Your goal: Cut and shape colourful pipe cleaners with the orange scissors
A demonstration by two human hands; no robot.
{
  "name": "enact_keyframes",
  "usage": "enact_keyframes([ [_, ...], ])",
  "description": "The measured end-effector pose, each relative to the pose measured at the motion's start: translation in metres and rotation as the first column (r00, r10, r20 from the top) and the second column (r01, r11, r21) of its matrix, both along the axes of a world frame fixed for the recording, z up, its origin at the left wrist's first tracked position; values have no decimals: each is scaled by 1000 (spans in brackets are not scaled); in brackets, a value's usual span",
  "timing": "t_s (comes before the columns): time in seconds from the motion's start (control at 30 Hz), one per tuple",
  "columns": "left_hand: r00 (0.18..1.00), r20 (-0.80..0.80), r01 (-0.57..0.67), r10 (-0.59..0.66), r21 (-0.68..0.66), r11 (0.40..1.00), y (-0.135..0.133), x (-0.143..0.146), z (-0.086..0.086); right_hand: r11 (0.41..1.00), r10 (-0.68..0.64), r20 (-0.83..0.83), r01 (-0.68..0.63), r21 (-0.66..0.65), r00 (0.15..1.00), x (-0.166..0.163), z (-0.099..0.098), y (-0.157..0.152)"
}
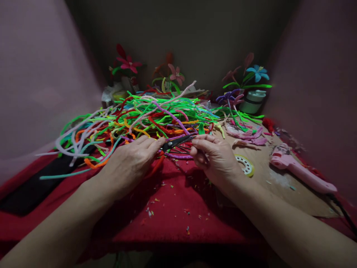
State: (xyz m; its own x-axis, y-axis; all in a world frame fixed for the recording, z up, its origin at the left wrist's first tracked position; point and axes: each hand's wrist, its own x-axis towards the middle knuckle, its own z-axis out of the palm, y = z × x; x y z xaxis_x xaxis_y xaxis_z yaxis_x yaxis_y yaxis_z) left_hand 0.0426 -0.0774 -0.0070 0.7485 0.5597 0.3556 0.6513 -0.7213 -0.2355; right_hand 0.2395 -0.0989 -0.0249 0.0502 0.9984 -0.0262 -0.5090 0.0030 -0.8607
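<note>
My left hand [135, 158] is closed around a pair of scissors [178, 142], with the red-orange handle showing below the palm. The dark blades point right, towards my other hand, and look nearly together. At the blade tips, my right hand [216, 156] makes a pinch with thumb and forefinger. Whatever sits in that pinch is too small or hidden to name. Just beyond both hands spreads a tangled heap of coloured pipe cleaners [164, 108], mostly green, with white, orange, red and purple ones among them.
Right of my hands lies a cardboard sheet [262, 163] bearing a tape roll [245, 165] and a pink glue gun [302, 169] with a cord. Pipe-cleaner flowers [258, 72] stand behind, near a pale green container [253, 101]. Clippings dot the red cloth [167, 219]. A black flat object [30, 193] lies left.
</note>
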Motion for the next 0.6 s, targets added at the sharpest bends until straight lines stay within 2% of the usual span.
enact_keyframes([
  [0.4, 999, 36, -21, 25, -101, 995, -1, -4, -9, 998, 39, -17, -40, -40, 999, 0, 1, 0],
  [0.6, 987, 147, 99, -71, -194, 976, 8, -11, -1, 999, 6, -36, -7, -40, 999, 4, 3, 3],
])
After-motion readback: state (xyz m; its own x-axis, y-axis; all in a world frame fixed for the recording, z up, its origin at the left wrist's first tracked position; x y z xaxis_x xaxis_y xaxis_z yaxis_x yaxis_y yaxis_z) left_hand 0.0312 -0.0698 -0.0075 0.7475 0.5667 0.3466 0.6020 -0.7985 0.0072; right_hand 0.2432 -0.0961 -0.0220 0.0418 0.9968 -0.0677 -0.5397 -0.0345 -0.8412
